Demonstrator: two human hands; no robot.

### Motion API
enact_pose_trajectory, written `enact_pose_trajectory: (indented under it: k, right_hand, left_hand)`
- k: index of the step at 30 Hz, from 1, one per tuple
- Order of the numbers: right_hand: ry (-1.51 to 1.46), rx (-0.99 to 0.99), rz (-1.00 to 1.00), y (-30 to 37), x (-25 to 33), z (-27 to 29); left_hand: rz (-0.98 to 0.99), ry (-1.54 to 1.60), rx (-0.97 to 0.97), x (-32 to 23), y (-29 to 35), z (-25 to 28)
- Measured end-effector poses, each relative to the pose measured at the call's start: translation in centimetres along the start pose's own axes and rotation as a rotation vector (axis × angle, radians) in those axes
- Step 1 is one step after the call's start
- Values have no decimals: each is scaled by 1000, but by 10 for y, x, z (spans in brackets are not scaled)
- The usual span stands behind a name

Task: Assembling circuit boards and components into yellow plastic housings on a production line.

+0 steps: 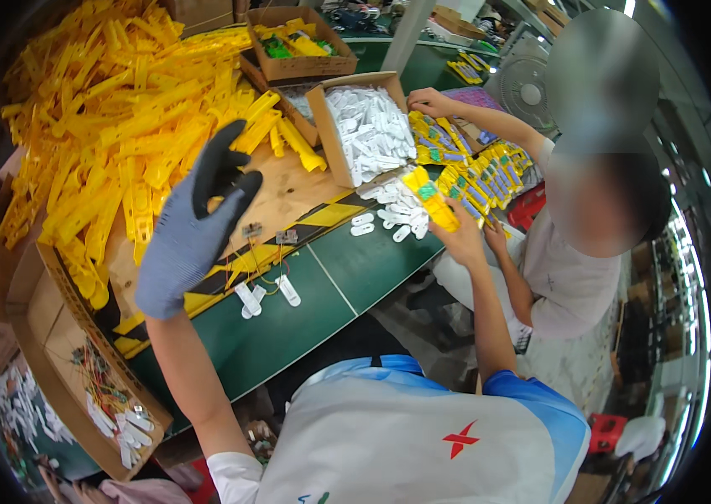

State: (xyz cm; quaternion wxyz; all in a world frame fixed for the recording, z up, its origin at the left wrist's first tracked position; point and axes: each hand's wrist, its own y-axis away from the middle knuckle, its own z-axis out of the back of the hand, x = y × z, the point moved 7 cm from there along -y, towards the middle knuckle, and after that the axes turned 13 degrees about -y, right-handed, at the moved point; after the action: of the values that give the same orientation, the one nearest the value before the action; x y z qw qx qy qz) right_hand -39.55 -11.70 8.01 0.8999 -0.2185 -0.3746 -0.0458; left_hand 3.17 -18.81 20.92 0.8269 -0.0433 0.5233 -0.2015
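My left hand (183, 239), in a grey glove with black fingertips, is raised above the wooden board with thumb and fingers apart and nothing between them. It is nearest a big heap of yellow plastic casings (133, 109). Bare, my right hand (463, 238) grips a yellow casing (444, 214) with a green part in it, tilted over the bench. Loose white oval plastic pieces (397, 202) lie just left of that casing. Between my hands, small circuit boards (287, 238) with thin wires run to several white pieces (288, 291) on the green bench top.
A cardboard box of white pieces (368, 126) stands ahead, with a box of yellow and green parts (301, 50) behind. At right, a co-worker (574, 269) reaches toward rows of filled yellow casings (490, 176). A long carton (108, 395) with wired parts sits at left.
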Motion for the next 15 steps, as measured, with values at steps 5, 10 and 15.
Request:
enact_pose_trajectory:
  k: [5,10,15]
  right_hand:
    - [267,5,0,-14,-58,5]
    - [398,8,-56,-20,-70,-9]
    - [465,-138,-19,-17,-72,-20]
  left_hand:
    - [-8,50,-72,21,0,35]
    - [59,-92,-187,56,-13,57]
    - [556,-1105,-156,146,-37,67]
